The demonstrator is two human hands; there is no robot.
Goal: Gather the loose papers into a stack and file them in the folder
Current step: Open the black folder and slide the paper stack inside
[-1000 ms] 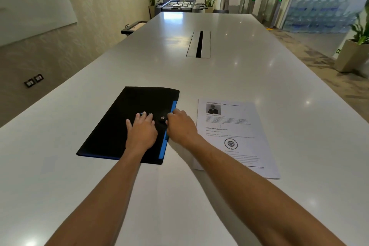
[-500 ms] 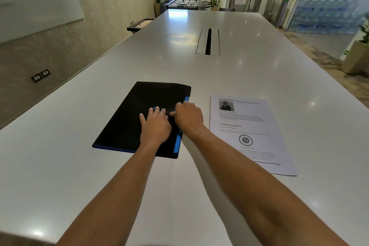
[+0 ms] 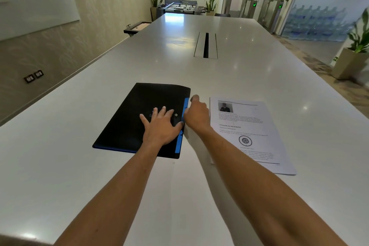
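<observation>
A black folder [image 3: 135, 118] with a blue edge lies closed and flat on the white table [image 3: 199, 78]. My left hand [image 3: 159, 126] presses flat on its cover, fingers spread, beside a small snap button. My right hand [image 3: 196, 115] sits at the folder's right blue edge, fingers curled against that edge and thumb raised; whether it pinches the flap is hidden. A stack of printed papers [image 3: 249, 136] lies squared up just right of my right hand, untouched.
A cable slot [image 3: 206, 45] runs along the table's middle, farther back. The left table edge borders a wall; a potted plant [image 3: 353, 54] stands on the floor at right. A foosball table [image 3: 179, 8] stands beyond the far end.
My right hand slid off the snap area to the folder's right edge and lifted its thumb. My left hand spread flatter on the cover. The view shifted slightly.
</observation>
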